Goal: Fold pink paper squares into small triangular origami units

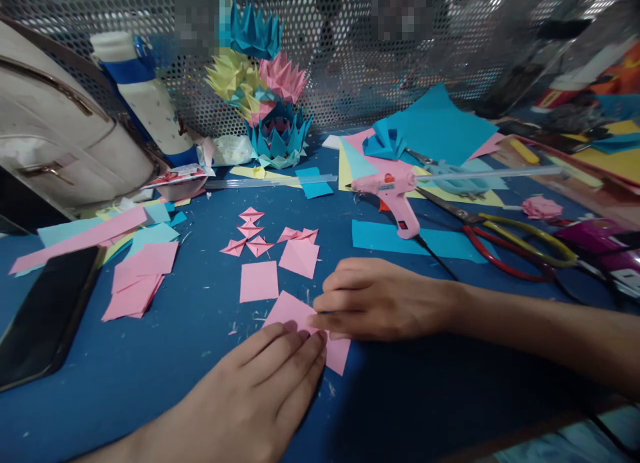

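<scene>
A pink paper sheet [287,309] lies on the blue table under both hands, one corner [340,357] jutting out below my fingers. My left hand [270,376] presses on it from the lower left, fingers together and slightly bent. From the right, my right hand [375,299] meets the left fingertips with its fingers curled in at the paper; the exact pinch is hidden. Just beyond lie a pink square [259,281] and another pink square [300,257]. Behind these sit several small folded pink pieces [251,230].
A pink glue gun [395,193], a blue strip [420,239] and scissors [510,246] are on the right. Stacked pink papers [137,279] and a black phone [47,316] are on the left. Folded paper flowers [277,136], a bottle [150,103] and a mesh panel [330,83] stand behind.
</scene>
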`<state>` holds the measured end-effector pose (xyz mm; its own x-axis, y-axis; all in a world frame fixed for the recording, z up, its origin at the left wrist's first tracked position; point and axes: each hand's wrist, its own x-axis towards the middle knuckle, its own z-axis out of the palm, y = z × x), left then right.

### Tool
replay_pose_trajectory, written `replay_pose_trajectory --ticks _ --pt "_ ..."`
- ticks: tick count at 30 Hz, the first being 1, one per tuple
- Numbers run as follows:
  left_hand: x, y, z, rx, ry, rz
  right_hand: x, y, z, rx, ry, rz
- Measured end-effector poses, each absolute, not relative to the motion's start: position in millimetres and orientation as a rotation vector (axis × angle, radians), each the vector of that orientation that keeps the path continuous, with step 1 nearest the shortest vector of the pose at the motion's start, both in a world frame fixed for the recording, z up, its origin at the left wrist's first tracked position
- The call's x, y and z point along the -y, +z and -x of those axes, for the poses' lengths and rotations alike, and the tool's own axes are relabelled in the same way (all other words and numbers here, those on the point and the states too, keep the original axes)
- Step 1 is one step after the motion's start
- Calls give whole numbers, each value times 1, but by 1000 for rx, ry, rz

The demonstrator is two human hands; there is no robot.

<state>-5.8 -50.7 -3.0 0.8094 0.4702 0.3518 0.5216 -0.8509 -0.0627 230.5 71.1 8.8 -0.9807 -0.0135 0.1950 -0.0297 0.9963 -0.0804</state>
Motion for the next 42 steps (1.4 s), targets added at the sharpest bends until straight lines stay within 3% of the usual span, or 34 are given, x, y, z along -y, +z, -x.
replay_pose_trajectory --ticks 5,18,28,42 --pt "50 -2 7 797 -475 2853 -76 32 -238 3029 81 -158" --pt "44 -5 4 879 -647 2933 -63 11 -231 2843 627 501" --pt "44 -3 6 858 -659 3032 -58 14 -225 2713 905 687" --pt "45 -6 4 1002 -399 2955 -61 9 -231 2471 895 790"
